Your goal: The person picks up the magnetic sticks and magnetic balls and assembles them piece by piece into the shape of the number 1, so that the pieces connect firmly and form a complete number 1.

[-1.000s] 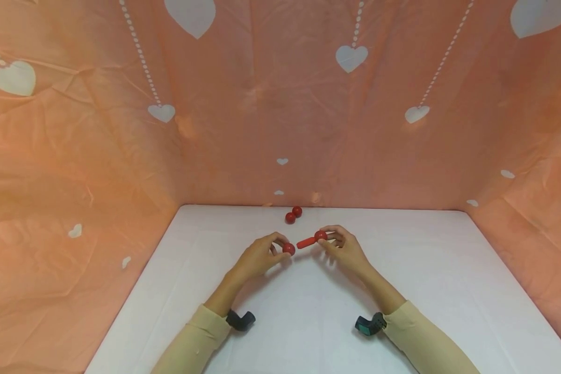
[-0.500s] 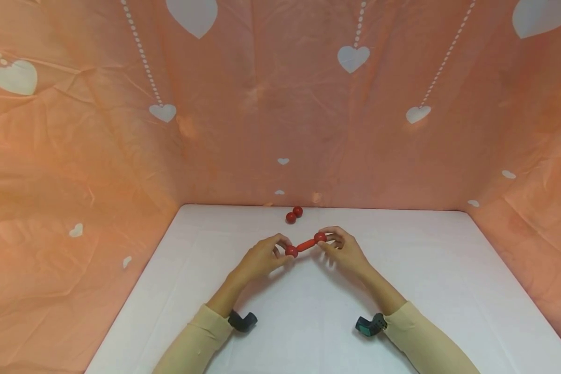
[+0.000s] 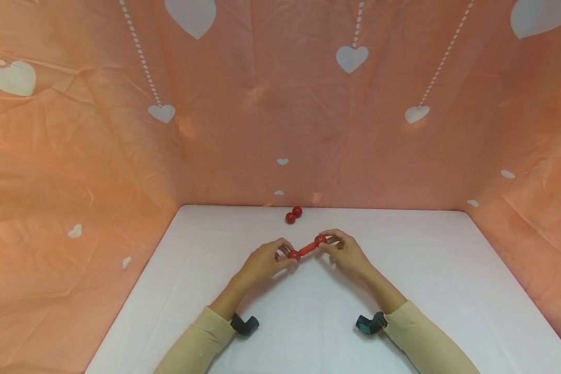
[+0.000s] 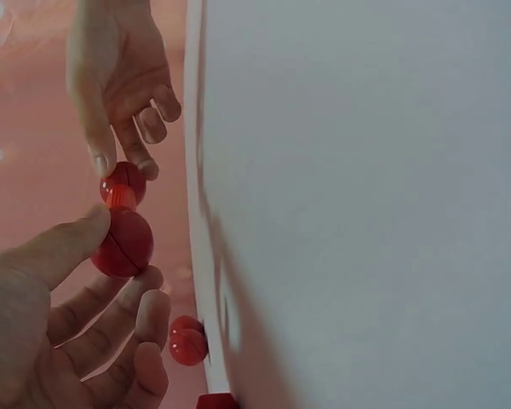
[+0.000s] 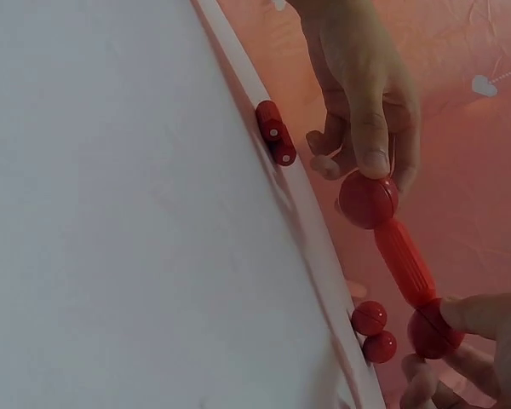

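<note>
My left hand [image 3: 263,261] pinches a glossy red ball [image 3: 294,255] between thumb and fingers. Another red ball [image 3: 320,240] is pinched by my right hand [image 3: 348,254]. Between them runs an orange-red ribbed rod [image 5: 404,262], an end against each ball, so the three form a dumbbell shape held above the white table. In the left wrist view the near ball [image 4: 124,244] covers part of the rod. Seen from the right wrist, my right thumb [image 5: 481,313] lies on its ball [image 5: 434,329].
Two more red balls [image 3: 290,217] sit together near the back edge of the white table [image 3: 402,249]. Two red rods [image 5: 275,134] with pale dots on their ends lie side by side in the right wrist view. Orange cloth [image 3: 243,130] with hearts encloses the table's back and sides.
My left hand has moved right and slightly nearer, bringing its ball from apart to against the rod's free end. Both hands then came slightly toward the front. The two loose balls stay put.
</note>
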A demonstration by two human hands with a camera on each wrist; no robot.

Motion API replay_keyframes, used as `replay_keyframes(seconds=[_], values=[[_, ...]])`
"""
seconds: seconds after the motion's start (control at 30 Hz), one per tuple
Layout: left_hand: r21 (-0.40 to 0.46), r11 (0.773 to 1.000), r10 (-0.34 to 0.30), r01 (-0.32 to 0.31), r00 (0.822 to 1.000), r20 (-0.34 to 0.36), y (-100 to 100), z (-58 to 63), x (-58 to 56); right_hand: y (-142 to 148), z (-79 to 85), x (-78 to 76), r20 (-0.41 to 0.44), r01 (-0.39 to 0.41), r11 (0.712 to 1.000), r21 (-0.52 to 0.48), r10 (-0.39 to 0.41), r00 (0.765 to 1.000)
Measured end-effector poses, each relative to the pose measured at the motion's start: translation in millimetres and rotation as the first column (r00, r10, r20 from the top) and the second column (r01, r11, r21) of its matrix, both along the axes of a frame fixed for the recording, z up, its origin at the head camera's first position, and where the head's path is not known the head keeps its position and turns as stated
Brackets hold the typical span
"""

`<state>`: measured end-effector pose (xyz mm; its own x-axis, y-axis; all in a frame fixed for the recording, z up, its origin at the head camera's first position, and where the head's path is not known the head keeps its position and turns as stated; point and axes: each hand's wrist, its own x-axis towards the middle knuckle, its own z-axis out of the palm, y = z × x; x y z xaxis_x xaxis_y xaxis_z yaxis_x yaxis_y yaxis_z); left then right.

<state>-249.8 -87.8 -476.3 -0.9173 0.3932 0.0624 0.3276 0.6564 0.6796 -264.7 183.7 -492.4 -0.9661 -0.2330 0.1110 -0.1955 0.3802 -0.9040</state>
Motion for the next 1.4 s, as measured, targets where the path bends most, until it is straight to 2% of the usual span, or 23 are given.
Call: replay_keyframes(seconds=[0.33,0.6,0.9,1.23,1.4], values=[[-0.031,0.996,0.084,-0.083,0.996,0.029,5,-8.6,2.8,-1,-3.5,1.2,0.096,0.001,0.998,0.055,-0.006,0.995],[-0.053,0.992,0.116,-0.114,0.992,0.041,6,-6.4,5.5,-8,0.5,6.0,0.046,0.028,0.988,0.151,-0.035,0.998],[-0.055,0.993,0.106,-0.105,0.994,0.03,7,-7.9,6.6,-17,2.0,14.4,0.072,-0.087,0.993,0.079,0.081,0.994],[-0.016,0.995,0.101,-0.101,0.994,0.05,8,-9.5,7.4,-23,-6.3,17.7,0.003,-0.2,0.977,0.079,0.2,0.98],[-0.002,0.997,0.08,-0.08,0.995,0.059,9,-7.3,8.7,-26,-9.7,19.3,0.006,-0.233,0.97,0.075,0.233,0.972]])
